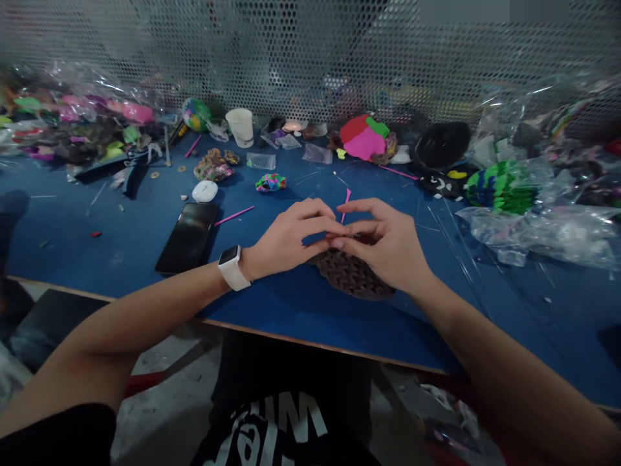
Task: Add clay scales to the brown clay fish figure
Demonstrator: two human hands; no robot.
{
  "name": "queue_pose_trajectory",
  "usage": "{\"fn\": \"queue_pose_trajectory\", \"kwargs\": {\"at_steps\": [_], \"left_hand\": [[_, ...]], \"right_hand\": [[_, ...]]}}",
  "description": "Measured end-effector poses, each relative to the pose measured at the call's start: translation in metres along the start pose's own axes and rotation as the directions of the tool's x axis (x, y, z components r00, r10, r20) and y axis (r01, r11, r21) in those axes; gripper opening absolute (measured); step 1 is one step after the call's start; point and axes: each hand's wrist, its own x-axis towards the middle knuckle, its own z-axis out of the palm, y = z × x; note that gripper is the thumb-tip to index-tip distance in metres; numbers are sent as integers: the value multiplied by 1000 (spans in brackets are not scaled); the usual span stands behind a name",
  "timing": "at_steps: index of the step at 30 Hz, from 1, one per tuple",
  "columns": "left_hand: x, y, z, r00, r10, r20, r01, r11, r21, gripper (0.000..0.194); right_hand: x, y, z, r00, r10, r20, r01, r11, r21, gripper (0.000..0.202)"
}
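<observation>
Both hands meet near the middle of the blue table, fingertips together over a brown, braided-looking piece (356,275). My left hand (295,236), with a white-banded watch on its wrist, has its fingers pinched at the piece's upper left edge. From the other side my right hand (383,239) pinches at the same spot, thumb and fingers pressed close. Whatever lies between the fingertips is too small to make out. The brown piece rests on the table, partly hidden under my right hand. Just beyond the fingers lies a pink stick tool (346,204).
A black phone (188,238), a white case (204,191) and a pink stick (235,215) lie left. A paper cup (240,126), a multicoloured lump (270,182) and pink-red clay (363,139) stand further back. Plastic bags (548,233) crowd the right; a perforated metal screen (310,58) rises behind.
</observation>
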Motion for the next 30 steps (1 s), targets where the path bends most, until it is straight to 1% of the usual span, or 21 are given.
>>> {"fn": "queue_pose_trajectory", "kwargs": {"at_steps": [3,6,11,14,16,18,22,26,28,30], "left_hand": [[-2,-3,-1,999,-13,-34,15,998,60,17],[-2,-3,-2,999,2,-47,3,995,102,24],[-1,-1,-2,996,50,-79,-39,991,131,18],[-1,-4,-3,996,61,-58,-53,990,133,21],[-2,-6,-4,998,47,-34,-41,989,140,23],[-3,-6,-4,999,34,-35,-29,989,146,22],[-3,-5,-3,997,25,-79,-13,988,152,16],[-3,-4,-4,999,-6,-45,14,986,164,19],[-3,-5,-5,999,10,-30,-5,983,182,23],[-3,-5,-6,998,43,-37,-35,979,201,24]], "right_hand": [[0,-2,2,999,43,-5,-42,998,56,66],[2,-4,2,999,46,-29,-43,995,86,67],[5,-5,-3,996,68,-56,-59,987,148,67],[8,-2,-5,994,109,-31,-100,973,206,71],[10,0,-6,990,142,1,-138,958,250,73],[10,2,-6,986,166,24,-166,946,279,72],[9,2,-6,988,153,15,-152,960,236,67],[7,1,-6,991,132,-14,-126,970,206,60],[7,1,-5,991,133,-27,-124,966,226,59],[6,1,-4,990,136,-38,-122,959,254,59]]}}
